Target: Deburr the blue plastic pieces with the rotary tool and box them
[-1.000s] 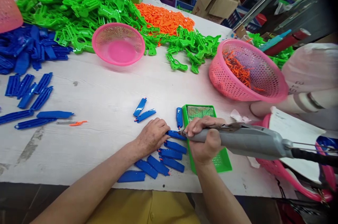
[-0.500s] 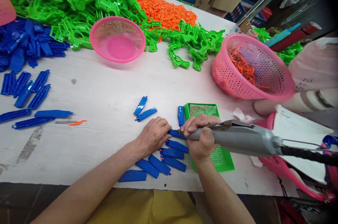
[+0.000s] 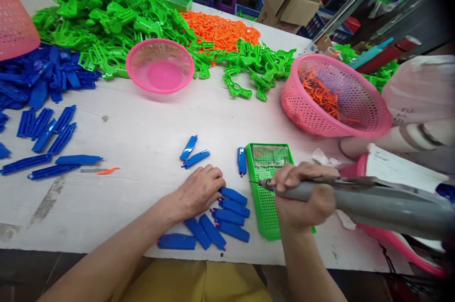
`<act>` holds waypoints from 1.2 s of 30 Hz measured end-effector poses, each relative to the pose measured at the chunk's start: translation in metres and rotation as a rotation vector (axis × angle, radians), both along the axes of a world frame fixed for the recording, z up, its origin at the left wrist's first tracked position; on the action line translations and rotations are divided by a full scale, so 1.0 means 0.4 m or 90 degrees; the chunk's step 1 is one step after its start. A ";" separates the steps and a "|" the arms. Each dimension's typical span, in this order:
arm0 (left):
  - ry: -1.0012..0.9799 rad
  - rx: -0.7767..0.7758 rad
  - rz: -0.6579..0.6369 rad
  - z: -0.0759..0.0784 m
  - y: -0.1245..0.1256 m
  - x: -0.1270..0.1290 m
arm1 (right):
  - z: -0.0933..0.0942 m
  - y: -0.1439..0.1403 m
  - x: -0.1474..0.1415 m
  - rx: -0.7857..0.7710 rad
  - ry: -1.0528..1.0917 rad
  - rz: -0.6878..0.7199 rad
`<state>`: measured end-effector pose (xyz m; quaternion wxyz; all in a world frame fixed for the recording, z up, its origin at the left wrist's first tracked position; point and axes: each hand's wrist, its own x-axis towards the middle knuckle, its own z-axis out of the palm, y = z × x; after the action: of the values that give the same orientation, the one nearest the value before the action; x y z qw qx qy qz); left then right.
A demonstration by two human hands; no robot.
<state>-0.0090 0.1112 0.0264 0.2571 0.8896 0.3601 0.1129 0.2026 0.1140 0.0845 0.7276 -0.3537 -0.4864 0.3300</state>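
Observation:
My left hand (image 3: 203, 190) rests on the table with its fingers curled against the end of a blue plastic part (image 3: 233, 196). That part lies at the top of a row of similar blue parts (image 3: 227, 216), some with small orange tips. My right hand (image 3: 302, 193) is wrapped round a grey electric screwdriver (image 3: 355, 202), held nearly level, its thin bit pointing left. The bit is over the left edge of a green perforated tray (image 3: 267, 202), apart from the blue parts. A single blue part (image 3: 241, 161) lies just left of the tray.
Two blue parts (image 3: 195, 159) lie above my left hand. A spring with an orange piece (image 3: 106, 170) is at left near blue parts (image 3: 62, 138). Behind are a pink basket (image 3: 159, 88), green parts (image 3: 106, 13), orange pieces (image 3: 223, 32) and a larger pink basket (image 3: 305, 117).
The screwdriver has moved right, its bit off the blue part. My left hand has drawn that part down toward the row. The view has shifted slightly.

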 end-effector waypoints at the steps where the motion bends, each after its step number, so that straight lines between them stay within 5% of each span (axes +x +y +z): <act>1: -0.003 -0.004 -0.016 0.010 0.007 -0.005 | 0.005 0.004 0.021 0.013 -0.005 -0.033; 7: -0.026 0.123 -0.023 0.020 0.108 0.058 | -0.021 0.039 0.085 -0.013 0.037 -0.173; 13: -0.003 0.208 -0.079 -0.034 0.169 0.124 | -0.052 0.042 0.075 -0.044 0.039 -0.142; 22: 0.057 0.237 -0.058 -0.006 0.102 0.083 | -0.069 0.040 0.075 -0.035 0.027 -0.144; 30: 0.015 0.265 0.033 -0.037 0.032 0.051 | -0.073 0.039 0.073 -0.016 0.030 -0.162; 36: -0.071 0.186 0.064 -0.050 0.029 0.026 | -0.071 0.039 0.068 -0.018 0.008 -0.158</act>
<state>0.0014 0.1229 0.0062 0.1384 0.8908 0.3688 0.2264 0.2298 0.1296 0.0562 0.7610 -0.4191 -0.4296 0.2464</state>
